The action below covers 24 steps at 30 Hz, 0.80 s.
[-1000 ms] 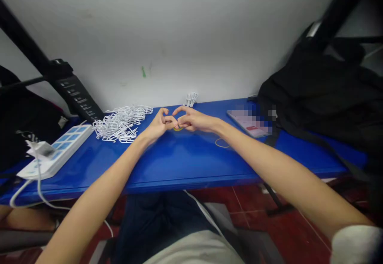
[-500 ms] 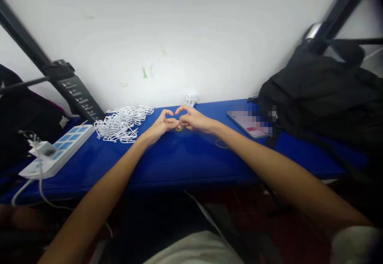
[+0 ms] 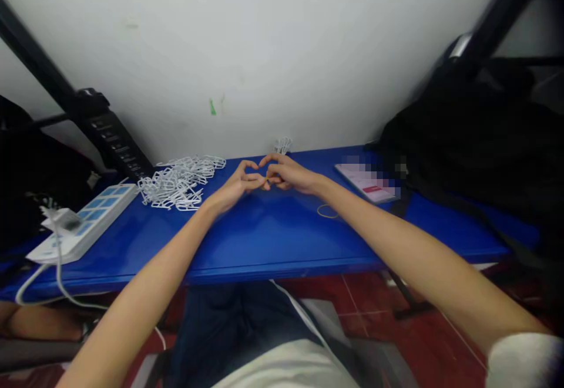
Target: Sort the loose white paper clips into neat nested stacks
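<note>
Near the far edge of the glossy blue table (image 3: 273,241), the left hand (image 3: 238,182) and right hand (image 3: 286,175) press curled fingertips together, and slow, close fingers suit this; anything pinched is hidden. Just right lies a thin yellow rubber band (image 3: 327,212); left, a heap of white plastic links (image 3: 180,182)

Nothing legible; markings on black panel (image 3: 117,144) seemingly too blurred.

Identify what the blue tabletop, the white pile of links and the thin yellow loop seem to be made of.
Tabletop: glossy painted metal or plastic, by its sheen. White links: matte, stiff plastic or paper, unclear. Yellow loop: probably rubber, a thin slack band.
</note>
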Motion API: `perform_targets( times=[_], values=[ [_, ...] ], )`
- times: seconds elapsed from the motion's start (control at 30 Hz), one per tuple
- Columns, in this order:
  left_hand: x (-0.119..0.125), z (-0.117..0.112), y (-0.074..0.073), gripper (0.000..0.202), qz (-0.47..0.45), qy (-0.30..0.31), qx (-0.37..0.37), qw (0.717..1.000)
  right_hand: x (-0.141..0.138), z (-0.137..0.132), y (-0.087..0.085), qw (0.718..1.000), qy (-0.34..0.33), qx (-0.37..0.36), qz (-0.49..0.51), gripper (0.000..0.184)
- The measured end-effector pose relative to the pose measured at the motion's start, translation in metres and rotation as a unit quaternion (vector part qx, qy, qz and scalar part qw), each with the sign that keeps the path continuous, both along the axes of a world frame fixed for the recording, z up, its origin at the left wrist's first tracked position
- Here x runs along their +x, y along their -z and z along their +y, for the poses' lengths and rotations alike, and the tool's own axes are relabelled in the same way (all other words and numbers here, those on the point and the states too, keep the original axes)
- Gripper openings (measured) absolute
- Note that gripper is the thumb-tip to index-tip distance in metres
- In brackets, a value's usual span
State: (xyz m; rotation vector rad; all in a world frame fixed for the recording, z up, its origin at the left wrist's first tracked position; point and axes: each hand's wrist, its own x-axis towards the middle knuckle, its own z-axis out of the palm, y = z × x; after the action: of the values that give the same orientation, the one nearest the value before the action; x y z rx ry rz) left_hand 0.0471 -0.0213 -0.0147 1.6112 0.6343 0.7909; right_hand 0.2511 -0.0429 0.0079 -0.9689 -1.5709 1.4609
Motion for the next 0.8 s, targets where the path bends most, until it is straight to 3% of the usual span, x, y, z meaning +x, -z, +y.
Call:
perform_targets(
  times=[0.57,0.8],
  values=[
    [-0.001,-0.003,-0.004,0.051,-0.029,0.004,-0.005,1.0,0.007,0.01,0.007,0.999,-0.041,0.028,-0.016,0.022],
    [0.0,-0.001,-0.003,0.047,-0.017,-0.039,0.009,0.999,0.013,0.011,0.005,0.997,-0.042,0.063,-0.03,0.015]
  ],
)
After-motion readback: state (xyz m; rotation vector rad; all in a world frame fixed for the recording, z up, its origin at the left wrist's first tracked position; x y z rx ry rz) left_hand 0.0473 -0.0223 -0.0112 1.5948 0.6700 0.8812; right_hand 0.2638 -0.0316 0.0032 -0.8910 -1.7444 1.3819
